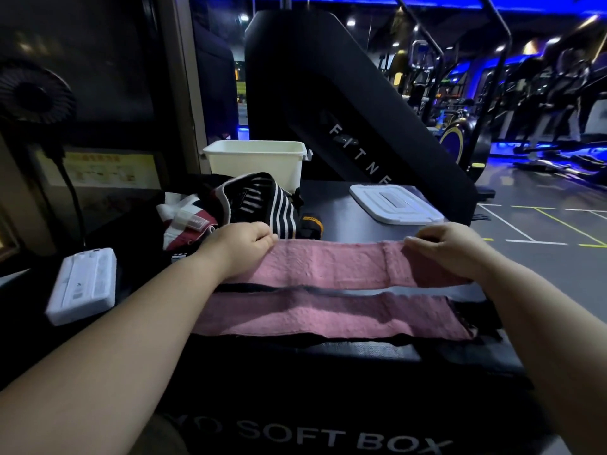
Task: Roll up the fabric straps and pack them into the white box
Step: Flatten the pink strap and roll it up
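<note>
the pink strap (331, 266) lies stretched flat across the top of the black soft box (295, 382), its length running left to right in front of you. a second pink strip (328, 315) lies just nearer to you, parallel to it; whether the two join at the right end cannot be told from here. your left hand (241, 246) pinches the strap's far edge at its left end, thumb and fingers closed on the cloth. your right hand (450, 249) curls over the far edge near the right end and grips it too.

to roll it well, pull the strap taut and square so both long edges run straight, then begin at one end with a tight first turn; a loose core would likely give a fat, sloppy roll. keep the edges stacked as you go, or the roll may cone out sideways.

the white box (256, 160) stands open at the far side, behind the heap of striped straps (259, 205), and its lid (395, 203) lies off to the right. carry the roll over that heap, pinched so it cannot unwind.
</note>
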Tool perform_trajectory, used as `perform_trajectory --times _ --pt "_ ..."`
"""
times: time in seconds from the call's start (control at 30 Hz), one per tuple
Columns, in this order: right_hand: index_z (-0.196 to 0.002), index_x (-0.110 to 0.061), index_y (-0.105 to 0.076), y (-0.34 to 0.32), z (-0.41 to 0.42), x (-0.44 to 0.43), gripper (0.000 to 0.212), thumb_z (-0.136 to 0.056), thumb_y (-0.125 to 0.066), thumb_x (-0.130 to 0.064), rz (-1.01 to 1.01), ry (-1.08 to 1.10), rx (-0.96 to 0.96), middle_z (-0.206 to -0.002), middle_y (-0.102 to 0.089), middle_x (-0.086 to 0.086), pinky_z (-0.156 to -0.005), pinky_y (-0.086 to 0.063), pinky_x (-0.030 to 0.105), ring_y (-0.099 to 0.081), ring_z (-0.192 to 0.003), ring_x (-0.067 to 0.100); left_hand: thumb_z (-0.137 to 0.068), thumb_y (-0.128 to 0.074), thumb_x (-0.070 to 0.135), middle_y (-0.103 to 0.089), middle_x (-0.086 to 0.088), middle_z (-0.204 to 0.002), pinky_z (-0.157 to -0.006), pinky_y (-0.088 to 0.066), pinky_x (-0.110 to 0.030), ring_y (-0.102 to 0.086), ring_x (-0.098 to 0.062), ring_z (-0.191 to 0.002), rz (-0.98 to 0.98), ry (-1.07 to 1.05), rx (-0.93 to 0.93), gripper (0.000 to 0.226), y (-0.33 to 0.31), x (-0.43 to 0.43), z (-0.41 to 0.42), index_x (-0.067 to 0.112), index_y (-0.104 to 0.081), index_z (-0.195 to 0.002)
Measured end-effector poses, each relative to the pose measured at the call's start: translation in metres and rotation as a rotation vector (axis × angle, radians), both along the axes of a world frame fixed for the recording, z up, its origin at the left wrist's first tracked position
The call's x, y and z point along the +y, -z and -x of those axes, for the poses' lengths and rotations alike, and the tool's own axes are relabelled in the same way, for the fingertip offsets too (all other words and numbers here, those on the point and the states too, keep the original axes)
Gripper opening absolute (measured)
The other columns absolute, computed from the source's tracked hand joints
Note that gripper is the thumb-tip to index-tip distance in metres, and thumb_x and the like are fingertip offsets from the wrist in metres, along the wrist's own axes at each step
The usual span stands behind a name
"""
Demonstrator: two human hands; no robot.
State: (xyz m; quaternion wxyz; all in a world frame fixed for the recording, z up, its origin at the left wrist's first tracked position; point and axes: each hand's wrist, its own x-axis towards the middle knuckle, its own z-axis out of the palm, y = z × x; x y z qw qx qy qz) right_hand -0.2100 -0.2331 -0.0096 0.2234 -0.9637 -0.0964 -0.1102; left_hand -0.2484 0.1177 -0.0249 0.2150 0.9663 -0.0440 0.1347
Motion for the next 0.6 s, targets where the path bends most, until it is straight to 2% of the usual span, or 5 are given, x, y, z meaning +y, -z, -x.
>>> perform_trajectory --times 0.1,0.2,0.33,0.47,0.6 --pt "-0.077 -0.019 -0.070 0.007 0.013 0.002 0.028 -0.090 -0.062 -0.042 0.073 -0.042 0.052 -0.068 -0.062 0.001 -0.064 -0.042 0.031 -0.055 -0.068 0.019 -0.095 -0.047 0.047 -0.058 0.007 -0.071 -0.066 -0.037 -0.029 -0.057 -0.016 -0.076 -0.073 0.008 0.124 0.035 0.004 0.002 0.009 0.026 -0.053 -0.068" --pt "-0.079 -0.020 -0.070 0.023 0.023 0.001 0.028 -0.089 -0.063 -0.044 0.128 -0.071 0.083 -0.072 -0.065 -0.001 -0.065 -0.041 0.030 -0.057 -0.072 0.019 -0.095 -0.045 0.051 -0.059 0.008 -0.074 -0.073 -0.043 -0.031 -0.058 -0.016 -0.079 -0.154 0.004 0.176 0.036 0.016 0.002 0.019 0.026 -0.053 -0.070" --pt "-0.075 -0.021 -0.067 0.039 0.027 -0.007 0.033 -0.087 -0.062 -0.051 0.167 -0.072 0.103 -0.068 -0.063 -0.003 -0.069 -0.047 0.035 -0.058 -0.070 0.018 -0.095 -0.042 0.052 -0.058 0.009 -0.074 -0.078 -0.046 -0.033 -0.058 -0.016 -0.082 -0.166 0.006 0.183 0.036 0.031 -0.001 0.030 0.031 -0.050 -0.067" --pt "-0.086 -0.032 -0.069 0.043 0.031 -0.011 0.024 -0.085 -0.061 -0.055 0.156 -0.091 0.088 -0.083 -0.069 -0.014 -0.079 -0.051 0.033 -0.062 -0.081 0.010 -0.095 -0.040 0.052 -0.057 0.007 -0.071 -0.072 -0.045 -0.034 -0.057 -0.017 -0.077 -0.156 0.010 0.177 0.038 0.039 0.000 0.034 0.029 -0.046 -0.065" --pt "-0.089 -0.039 -0.070 0.046 0.032 -0.013 0.023 -0.084 -0.059 -0.058 0.176 -0.147 0.090 -0.091 -0.071 -0.020 -0.085 -0.050 0.032 -0.063 -0.087 0.004 -0.097 -0.039 0.050 -0.056 0.006 -0.072 -0.070 -0.041 -0.032 -0.058 -0.019 -0.081 -0.161 0.010 0.123 0.039 0.037 -0.004 0.043 0.026 -0.042 -0.066"
